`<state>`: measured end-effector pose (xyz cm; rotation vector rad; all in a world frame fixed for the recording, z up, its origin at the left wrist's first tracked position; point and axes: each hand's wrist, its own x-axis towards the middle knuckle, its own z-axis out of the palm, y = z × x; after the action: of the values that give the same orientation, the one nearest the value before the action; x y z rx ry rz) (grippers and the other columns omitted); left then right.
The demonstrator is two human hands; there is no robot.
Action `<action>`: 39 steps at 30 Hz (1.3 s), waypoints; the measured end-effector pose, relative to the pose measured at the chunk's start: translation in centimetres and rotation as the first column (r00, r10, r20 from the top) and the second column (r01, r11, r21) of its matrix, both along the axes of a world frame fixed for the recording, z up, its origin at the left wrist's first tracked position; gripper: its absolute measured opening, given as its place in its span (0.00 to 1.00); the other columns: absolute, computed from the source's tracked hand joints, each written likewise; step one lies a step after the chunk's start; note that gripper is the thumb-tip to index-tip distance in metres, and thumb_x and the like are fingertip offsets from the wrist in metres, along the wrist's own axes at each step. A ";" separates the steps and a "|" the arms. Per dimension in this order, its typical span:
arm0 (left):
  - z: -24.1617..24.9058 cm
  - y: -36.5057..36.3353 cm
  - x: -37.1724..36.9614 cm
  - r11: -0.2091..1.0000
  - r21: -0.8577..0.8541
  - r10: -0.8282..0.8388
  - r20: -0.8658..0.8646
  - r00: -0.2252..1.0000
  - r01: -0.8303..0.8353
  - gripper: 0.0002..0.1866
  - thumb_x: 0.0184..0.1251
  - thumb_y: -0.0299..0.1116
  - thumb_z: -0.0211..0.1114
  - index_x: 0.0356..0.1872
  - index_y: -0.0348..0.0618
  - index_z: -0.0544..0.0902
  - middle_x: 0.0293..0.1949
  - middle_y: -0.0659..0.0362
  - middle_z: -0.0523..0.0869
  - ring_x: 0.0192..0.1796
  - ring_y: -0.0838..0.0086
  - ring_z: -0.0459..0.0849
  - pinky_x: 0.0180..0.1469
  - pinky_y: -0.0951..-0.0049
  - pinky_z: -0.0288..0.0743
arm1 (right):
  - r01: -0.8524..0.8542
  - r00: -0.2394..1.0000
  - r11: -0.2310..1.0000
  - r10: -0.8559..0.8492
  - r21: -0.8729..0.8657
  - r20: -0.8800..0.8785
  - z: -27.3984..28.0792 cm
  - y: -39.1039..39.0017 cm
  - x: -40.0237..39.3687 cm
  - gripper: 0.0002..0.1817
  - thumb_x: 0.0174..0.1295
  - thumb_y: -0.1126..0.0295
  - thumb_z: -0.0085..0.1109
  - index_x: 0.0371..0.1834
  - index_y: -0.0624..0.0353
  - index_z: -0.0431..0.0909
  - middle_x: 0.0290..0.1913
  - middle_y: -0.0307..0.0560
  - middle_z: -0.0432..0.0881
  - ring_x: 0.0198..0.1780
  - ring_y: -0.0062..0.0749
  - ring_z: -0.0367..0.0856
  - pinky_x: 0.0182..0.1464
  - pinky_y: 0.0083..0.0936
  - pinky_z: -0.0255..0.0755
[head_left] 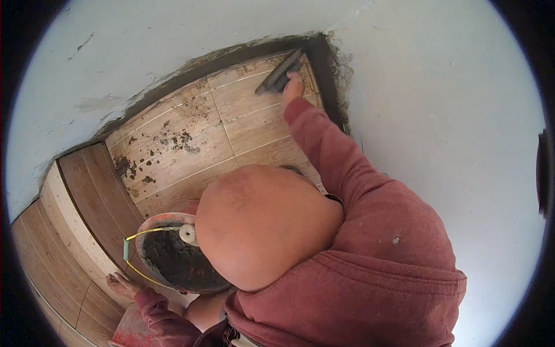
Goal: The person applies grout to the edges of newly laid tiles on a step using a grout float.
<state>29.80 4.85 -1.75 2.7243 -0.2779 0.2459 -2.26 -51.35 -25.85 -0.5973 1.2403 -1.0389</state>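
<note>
My right hand (293,88) is closed on a flat trowel (280,74), held over the tiled floor (254,124) near the corner where dark wet mortar (324,69) runs along the foot of the walls. At the lower left, my left hand (122,284) rests with fingers apart at the light edge of a tiled step (87,214). Beside it stands a bucket (173,257) of dark mortar with a yellow wire handle and a green grip.
Mortar crumbs (173,141) are scattered on the floor tiles. Pale walls (428,104) rise on the right and at the back. A red container (132,327) is partly visible at the bottom. My bare knee (266,225) covers the middle.
</note>
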 end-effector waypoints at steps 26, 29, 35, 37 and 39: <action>-0.3 0.9 0.4 0.998 0.067 -0.016 0.026 1.000 0.014 0.30 0.58 0.50 0.49 0.49 0.29 0.65 0.49 0.44 0.68 0.52 0.58 0.66 0.55 0.63 0.57 | -0.411 0.843 0.904 0.326 -0.121 -0.429 -1.2 7.7 13.2 0.12 0.47 0.65 0.52 0.32 0.61 0.72 0.30 0.46 0.75 0.31 0.35 0.73 0.36 0.30 0.68; -1.0 1.8 1.4 1.000 0.014 -0.003 0.027 1.000 0.002 0.30 0.58 0.50 0.50 0.49 0.29 0.65 0.49 0.44 0.67 0.52 0.58 0.66 0.56 0.64 0.57 | -0.672 0.716 0.682 0.501 -0.288 -0.485 2.1 14.1 14.5 0.12 0.49 0.64 0.47 0.33 0.59 0.72 0.31 0.45 0.75 0.32 0.35 0.73 0.36 0.30 0.68; -3.1 5.3 3.2 0.991 -0.014 -0.134 0.040 0.990 0.135 0.27 0.58 0.41 0.55 0.53 0.33 0.63 0.55 0.48 0.64 0.57 0.62 0.62 0.58 0.65 0.56 | -0.649 0.736 0.710 0.677 0.273 -0.011 15.5 12.6 10.0 0.19 0.53 0.58 0.40 0.34 0.63 0.73 0.36 0.45 0.73 0.40 0.32 0.68 0.45 0.31 0.60; -5.8 7.4 3.8 0.979 -0.205 0.011 0.023 1.000 -0.006 0.28 0.56 0.38 0.58 0.54 0.34 0.63 0.56 0.48 0.64 0.59 0.63 0.61 0.59 0.65 0.54 | -0.845 0.500 0.534 0.782 -0.013 -0.372 18.0 10.8 10.5 0.19 0.55 0.59 0.39 0.38 0.63 0.73 0.40 0.43 0.73 0.42 0.29 0.68 0.48 0.29 0.60; -5.6 6.4 3.5 0.996 -0.091 0.022 0.093 0.995 -0.014 0.28 0.52 0.40 0.60 0.51 0.32 0.67 0.51 0.46 0.70 0.55 0.60 0.67 0.56 0.64 0.58 | -0.958 0.244 0.123 0.822 -0.257 -0.515 23.9 10.3 12.8 0.19 0.57 0.63 0.38 0.45 0.64 0.71 0.44 0.42 0.73 0.45 0.27 0.68 0.50 0.26 0.60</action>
<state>33.25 11.21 -7.34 2.6314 -0.2618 0.3829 10.58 -41.00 -1.98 -1.7478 0.4607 -0.1470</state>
